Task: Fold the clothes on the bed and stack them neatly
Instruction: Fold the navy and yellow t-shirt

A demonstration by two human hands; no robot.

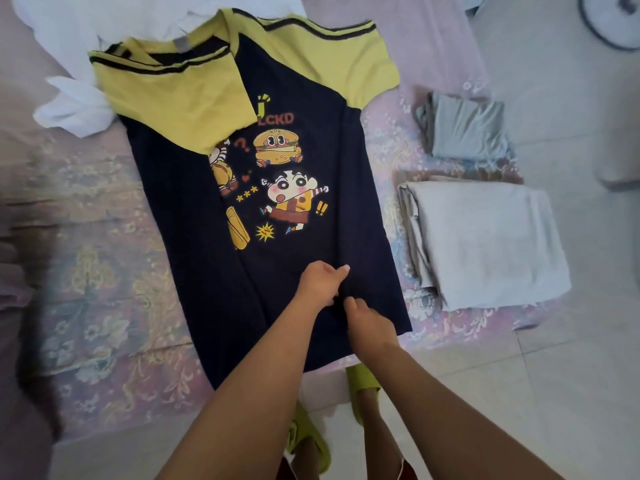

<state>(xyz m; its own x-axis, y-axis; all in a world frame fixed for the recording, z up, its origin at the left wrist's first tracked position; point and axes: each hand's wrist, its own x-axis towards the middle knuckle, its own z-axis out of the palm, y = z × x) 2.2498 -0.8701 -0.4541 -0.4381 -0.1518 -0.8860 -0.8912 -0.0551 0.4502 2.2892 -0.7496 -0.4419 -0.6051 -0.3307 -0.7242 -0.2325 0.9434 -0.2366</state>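
Note:
A navy T-shirt (pixel 298 237) with yellow sleeves and cartoon prints lies spread on the bed (pixel 104 271). Its left side and left sleeve are folded inward over the chest. My left hand (pixel 320 284) lies on the lower part of the shirt, fingers curled into the dark cloth. My right hand (pixel 367 322) sits just below and right of it, fingers tucked into the same fabric near the hem. Both hands seem to pinch a fold of the shirt.
Two folded grey garments lie on the bed's right edge: a large pale one (pixel 485 244) and a smaller blue-grey one (pixel 467 126) behind it. White clothing (pixel 76 105) is bunched at the top left. Tiled floor (pixel 571 341) lies to the right; yellow-green slippers (pixel 308 441) show below.

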